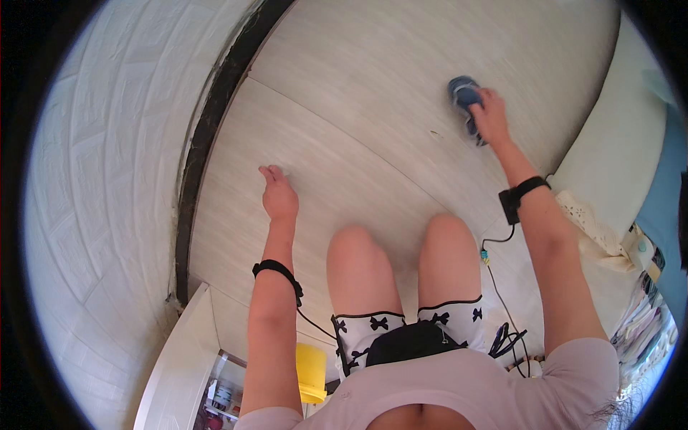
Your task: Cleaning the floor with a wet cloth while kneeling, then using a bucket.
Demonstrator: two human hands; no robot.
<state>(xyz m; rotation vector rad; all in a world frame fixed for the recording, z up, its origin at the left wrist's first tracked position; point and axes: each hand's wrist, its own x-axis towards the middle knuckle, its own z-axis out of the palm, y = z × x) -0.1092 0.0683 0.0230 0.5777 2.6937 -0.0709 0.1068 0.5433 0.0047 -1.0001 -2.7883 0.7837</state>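
Observation:
My right hand (490, 115) grips a bunched dark blue cloth (463, 95) against the pale wood-look floor (365, 107), out in front and to the right of my knees. To the left, my left hand (279, 193) is over the floor with its fingers partly curled. A small pale edge shows beside its fingertips, and I cannot tell whether the hand holds it. A tiny dark scrap (435, 133) lies on the floor, left of the cloth's lower end. Both forearms wear black straps with cables.
A white brick-pattern wall (123, 134) with a dark baseboard (207, 129) runs along the left. White shelving (183, 355) and a yellow bin (310, 371) are at lower left. Pale bedding (618, 118) and folded clothes (642, 322) border the right. A cable (500, 285) hangs beside my right knee.

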